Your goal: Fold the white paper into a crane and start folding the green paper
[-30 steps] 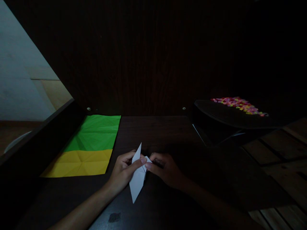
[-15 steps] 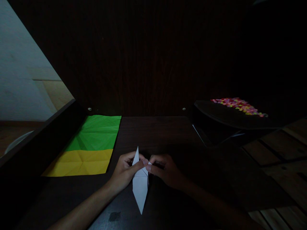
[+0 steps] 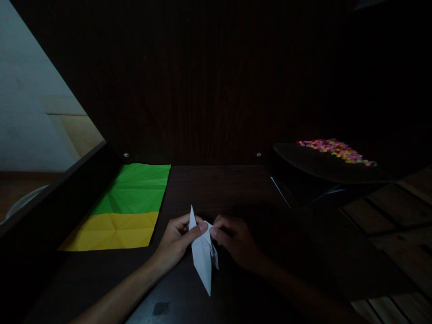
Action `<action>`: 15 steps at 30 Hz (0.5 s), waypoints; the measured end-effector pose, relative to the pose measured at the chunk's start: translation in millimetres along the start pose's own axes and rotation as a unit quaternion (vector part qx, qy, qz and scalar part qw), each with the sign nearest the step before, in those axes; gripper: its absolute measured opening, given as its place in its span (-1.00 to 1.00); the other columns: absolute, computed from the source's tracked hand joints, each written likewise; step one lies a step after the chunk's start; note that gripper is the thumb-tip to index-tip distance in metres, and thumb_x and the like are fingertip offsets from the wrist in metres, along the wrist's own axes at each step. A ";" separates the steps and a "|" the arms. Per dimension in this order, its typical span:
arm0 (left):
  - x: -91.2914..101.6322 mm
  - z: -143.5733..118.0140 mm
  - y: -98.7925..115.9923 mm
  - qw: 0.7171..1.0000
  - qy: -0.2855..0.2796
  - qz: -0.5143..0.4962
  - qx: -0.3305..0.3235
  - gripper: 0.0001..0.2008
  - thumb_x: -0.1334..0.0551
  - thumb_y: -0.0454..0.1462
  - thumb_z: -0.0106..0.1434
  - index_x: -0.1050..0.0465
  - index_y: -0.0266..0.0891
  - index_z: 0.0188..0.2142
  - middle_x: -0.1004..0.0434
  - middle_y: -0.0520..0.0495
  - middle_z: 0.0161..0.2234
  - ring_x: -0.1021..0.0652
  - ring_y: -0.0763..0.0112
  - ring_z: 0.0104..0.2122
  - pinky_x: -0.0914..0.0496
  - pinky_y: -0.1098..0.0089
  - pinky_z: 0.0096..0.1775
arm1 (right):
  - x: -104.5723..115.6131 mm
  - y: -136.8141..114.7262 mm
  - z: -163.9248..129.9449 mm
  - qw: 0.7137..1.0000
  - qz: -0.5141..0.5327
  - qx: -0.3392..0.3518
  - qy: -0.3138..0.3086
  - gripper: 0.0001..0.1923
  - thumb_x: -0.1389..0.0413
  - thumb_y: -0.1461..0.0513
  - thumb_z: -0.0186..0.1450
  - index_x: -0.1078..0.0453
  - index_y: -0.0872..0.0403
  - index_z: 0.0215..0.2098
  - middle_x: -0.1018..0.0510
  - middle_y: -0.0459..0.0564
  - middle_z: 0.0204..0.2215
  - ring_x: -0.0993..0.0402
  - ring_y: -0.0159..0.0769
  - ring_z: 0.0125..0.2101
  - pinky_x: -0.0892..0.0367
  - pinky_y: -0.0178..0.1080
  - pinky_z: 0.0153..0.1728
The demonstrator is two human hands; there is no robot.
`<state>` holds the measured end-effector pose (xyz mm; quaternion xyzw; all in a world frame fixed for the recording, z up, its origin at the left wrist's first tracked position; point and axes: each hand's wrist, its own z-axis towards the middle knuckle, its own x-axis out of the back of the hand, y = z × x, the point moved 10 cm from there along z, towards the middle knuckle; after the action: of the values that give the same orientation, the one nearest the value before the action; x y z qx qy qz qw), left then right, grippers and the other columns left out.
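Observation:
A white folded paper (image 3: 202,258) with long pointed ends is held just above the dark table, one point up and one toward me. My left hand (image 3: 180,234) pinches it from the left, thumb across its front and fingers behind. At its upper right edge, my right hand (image 3: 229,234) pinches a small flap between thumb and forefinger. A narrower folded layer shows at the paper's lower right. The parts behind my fingers are hidden.
Creased green paper (image 3: 138,189) and yellow paper (image 3: 114,229) lie on the left of the dark table (image 3: 216,184). Several small colourful pieces (image 3: 337,150) lie on a dark surface at the right. A dark raised edge (image 3: 60,184) borders the left side.
The white folded paper has turned slightly, its lower point swinging to the right. The flap at the upper right stands out more, and a second layer shows. My right hand has shifted slightly right.

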<state>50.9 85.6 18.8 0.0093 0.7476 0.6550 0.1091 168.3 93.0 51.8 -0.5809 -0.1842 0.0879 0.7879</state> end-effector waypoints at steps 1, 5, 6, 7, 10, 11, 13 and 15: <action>-0.9 0.2 -0.8 1.000 -0.003 -0.001 0.005 -0.70 -0.38 -0.07 0.10 -0.52 -0.31 -0.42 -0.47 0.01 -0.53 -0.43 0.44 -0.53 -0.30 0.48 -0.47 | 1.7 -0.3 -0.2 1.000 0.000 0.003 0.008 -0.71 -0.09 0.15 0.29 -0.34 0.06 -0.57 -0.38 -0.15 -0.61 -0.30 -0.42 -0.56 -0.22 -0.33 -0.47; -3.8 1.5 -6.6 0.998 -0.015 -0.049 0.023 -0.67 -0.38 -0.06 0.11 -0.51 -0.32 -0.38 -0.47 -0.01 -0.48 -0.44 0.42 -0.49 -0.32 0.45 -0.42 | 7.3 0.3 -1.1 1.000 0.001 0.009 0.029 -0.78 -0.12 0.16 0.27 -0.37 0.06 -0.51 -0.43 -0.14 -0.57 -0.34 -0.40 -0.53 -0.24 -0.33 -0.46; -4.6 1.9 -8.5 0.997 -0.017 -0.072 0.028 -0.67 -0.39 -0.06 0.10 -0.51 -0.31 -0.37 -0.47 -0.02 -0.48 -0.44 0.42 -0.50 -0.33 0.45 -0.41 | 7.5 0.8 -1.5 0.999 -0.002 0.011 0.030 -0.82 -0.13 0.17 0.26 -0.39 0.05 -0.49 -0.45 -0.13 -0.55 -0.35 -0.39 -0.52 -0.25 -0.33 -0.45; -5.3 2.4 -10.5 0.995 -0.020 -0.095 0.034 -0.67 -0.40 -0.06 0.10 -0.50 -0.31 -0.37 -0.46 -0.01 -0.49 -0.43 0.43 -0.50 -0.33 0.46 -0.41 | 7.1 1.4 -1.8 1.000 -0.006 0.011 0.029 -0.85 -0.15 0.18 0.24 -0.40 0.05 -0.46 -0.46 -0.13 -0.53 -0.36 -0.39 -0.50 -0.26 -0.33 -0.44; -9.8 3.4 -15.7 0.986 -0.035 -0.152 0.057 -0.67 -0.41 -0.07 0.09 -0.50 -0.31 -0.41 -0.44 0.00 -0.51 -0.43 0.45 -0.50 -0.33 0.48 -0.42 | 4.2 2.7 -3.0 1.000 -0.015 0.014 0.021 -0.92 -0.18 0.21 0.21 -0.41 0.04 -0.41 -0.47 -0.13 -0.51 -0.39 -0.38 -0.48 -0.27 -0.33 -0.42; -12.1 3.3 -16.5 0.983 -0.045 -0.168 0.064 -0.68 -0.41 -0.07 0.09 -0.50 -0.32 -0.42 -0.44 0.00 -0.52 -0.43 0.46 -0.50 -0.33 0.50 -0.42 | 3.0 2.3 -3.3 1.000 -0.017 0.017 0.019 -0.93 -0.19 0.21 0.20 -0.41 0.04 -0.40 -0.47 -0.14 -0.50 -0.38 -0.39 -0.48 -0.27 -0.33 -0.42; -16.4 2.6 -16.8 0.975 -0.062 -0.202 0.073 -0.70 -0.42 -0.10 0.09 -0.51 -0.32 -0.43 -0.43 0.00 -0.53 -0.42 0.49 -0.52 -0.32 0.52 -0.44 | 0.7 -0.3 -3.8 0.999 -0.015 0.030 0.015 -0.93 -0.21 0.22 0.19 -0.43 0.04 -0.38 -0.47 -0.14 -0.50 -0.37 -0.40 -0.48 -0.27 -0.33 -0.43; -18.5 1.2 -16.2 0.967 -0.072 -0.233 0.080 -0.72 -0.43 -0.12 0.08 -0.51 -0.32 -0.46 -0.43 0.00 -0.54 -0.40 0.53 -0.55 -0.32 0.54 -0.46 | -2.2 -4.2 -4.2 0.999 -0.004 0.045 0.005 -0.92 -0.22 0.21 0.18 -0.44 0.03 -0.36 -0.48 -0.13 -0.48 -0.37 -0.40 -0.49 -0.27 -0.33 -0.43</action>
<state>71.2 81.7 5.5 -0.1092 0.7697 0.5469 0.3107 167.6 87.2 54.3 -0.5443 -0.1791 0.0900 0.8146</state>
